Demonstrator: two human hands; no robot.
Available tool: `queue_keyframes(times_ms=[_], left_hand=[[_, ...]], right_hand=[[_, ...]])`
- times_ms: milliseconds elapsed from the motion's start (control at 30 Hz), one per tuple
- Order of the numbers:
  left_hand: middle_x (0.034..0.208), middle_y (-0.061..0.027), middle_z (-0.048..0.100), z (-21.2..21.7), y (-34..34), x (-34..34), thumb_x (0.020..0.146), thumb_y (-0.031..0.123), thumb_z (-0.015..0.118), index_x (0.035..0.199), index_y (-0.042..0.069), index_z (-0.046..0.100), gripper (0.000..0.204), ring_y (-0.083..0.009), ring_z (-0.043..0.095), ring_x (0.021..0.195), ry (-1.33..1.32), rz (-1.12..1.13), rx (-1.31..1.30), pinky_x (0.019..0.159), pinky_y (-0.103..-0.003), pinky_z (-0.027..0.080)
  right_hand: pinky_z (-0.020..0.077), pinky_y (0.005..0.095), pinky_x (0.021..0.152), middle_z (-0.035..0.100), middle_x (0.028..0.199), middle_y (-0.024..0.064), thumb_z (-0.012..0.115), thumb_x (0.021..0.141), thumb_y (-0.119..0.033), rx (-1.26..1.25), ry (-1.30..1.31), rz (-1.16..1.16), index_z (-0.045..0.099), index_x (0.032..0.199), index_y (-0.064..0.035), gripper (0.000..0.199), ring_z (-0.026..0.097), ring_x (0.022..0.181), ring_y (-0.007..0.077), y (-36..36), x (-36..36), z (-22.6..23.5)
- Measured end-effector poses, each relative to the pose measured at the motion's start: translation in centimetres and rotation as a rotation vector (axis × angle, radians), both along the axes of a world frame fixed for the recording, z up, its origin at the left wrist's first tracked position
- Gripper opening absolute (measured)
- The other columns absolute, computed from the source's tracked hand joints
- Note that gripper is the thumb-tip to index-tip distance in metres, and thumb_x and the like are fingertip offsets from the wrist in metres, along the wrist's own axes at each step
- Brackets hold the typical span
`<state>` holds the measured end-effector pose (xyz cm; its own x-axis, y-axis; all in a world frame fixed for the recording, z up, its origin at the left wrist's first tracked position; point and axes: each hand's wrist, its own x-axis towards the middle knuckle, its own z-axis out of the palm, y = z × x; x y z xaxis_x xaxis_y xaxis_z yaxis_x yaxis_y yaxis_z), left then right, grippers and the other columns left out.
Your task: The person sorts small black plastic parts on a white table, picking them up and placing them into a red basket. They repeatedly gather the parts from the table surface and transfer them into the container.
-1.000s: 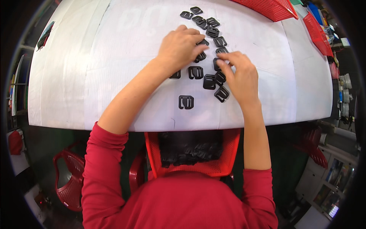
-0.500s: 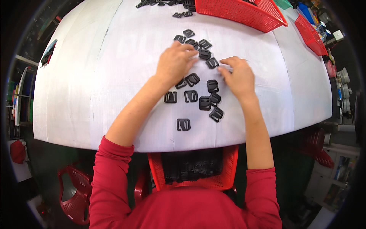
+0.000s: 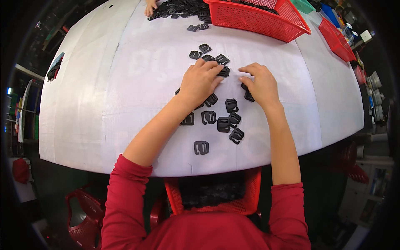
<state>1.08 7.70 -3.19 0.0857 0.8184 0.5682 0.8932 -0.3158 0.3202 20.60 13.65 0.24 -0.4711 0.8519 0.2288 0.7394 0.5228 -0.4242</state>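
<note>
Black plastic hook buckles lie loosely over the white table. My left hand (image 3: 201,82) reaches into the far cluster, its fingers bent and its thumb and fingertips at the edge of a black buckle (image 3: 225,71); it also covers part of some buckles below it. To the right, my right hand (image 3: 261,84) has its thumb and forefinger apart with nothing between them. Black buckle pieces (image 3: 248,96) show beside its palm, partly hidden by it. Nearer me lie a buckle (image 3: 209,117), another buckle (image 3: 231,105) and a single buckle (image 3: 201,148).
A big pile of buckles (image 3: 183,8) lies at the far side, where another person's hand (image 3: 150,7) touches its left edge. Red baskets (image 3: 254,23) stand at the far right. In front of me below the table edge (image 3: 125,170) is a red basket (image 3: 254,196) of black pieces.
My left hand has shifted right onto the buckle. A buckle by my right fingertips has moved right and nearer, beside my palm. Another person's hand has appeared at the far pile.
</note>
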Motion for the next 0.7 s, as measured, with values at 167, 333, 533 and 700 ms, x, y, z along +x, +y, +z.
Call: queue_keyframes(times_ms=[167,333,533,700], left_hand=[[0.094,-0.0022,0.071,0.2,1.1,-0.4,0.082,0.02,0.072,0.102,0.008,0.073,0.023,-0.0207,0.062,0.087,0.118,-0.033,-0.012,0.079,-0.036,0.05],[0.088,-0.0079,0.072,2.3,-1.3,-0.5,0.086,0.016,0.069,0.104,0.008,0.073,0.021,-0.0257,0.065,0.077,-0.316,0.079,-0.415,0.071,-0.038,0.051],[0.107,-0.0041,0.071,0.8,1.4,-4.5,0.091,0.021,0.064,0.111,0.011,0.072,0.024,-0.0247,0.062,0.099,-0.023,0.224,-0.093,0.084,-0.035,0.05],[0.104,-0.0012,0.071,1.9,1.2,-5.4,0.09,0.025,0.064,0.107,0.012,0.074,0.023,-0.0221,0.062,0.097,0.358,0.267,-0.273,0.086,-0.038,0.048]], right_hand=[[0.0482,0.0379,0.092,0.069,0.111,0.0071,0.075,0.078,-0.013,-0.031,0.187,0.148,0.071,0.113,-0.0103,0.035,0.06,0.103,0.0275,1.4,-2.0,-0.6],[0.0487,0.0373,0.09,0.069,0.111,0.0058,0.073,0.078,-0.01,0.041,0.22,0.315,0.072,0.109,-0.0098,0.031,0.061,0.101,0.0258,1.1,-2.2,-1.5],[0.0502,0.0377,0.08,0.072,0.093,0.0049,0.067,0.083,-0.01,0.13,0.17,0.219,0.074,0.098,-0.0094,0.017,0.065,0.088,0.0252,1.2,-3.1,-2.4],[0.0516,0.0385,0.077,0.072,0.085,0.0086,0.067,0.084,-0.013,-0.512,0.214,0.071,0.074,0.099,-0.0078,0.018,0.068,0.081,0.0276,1.6,-1.1,-0.2]])
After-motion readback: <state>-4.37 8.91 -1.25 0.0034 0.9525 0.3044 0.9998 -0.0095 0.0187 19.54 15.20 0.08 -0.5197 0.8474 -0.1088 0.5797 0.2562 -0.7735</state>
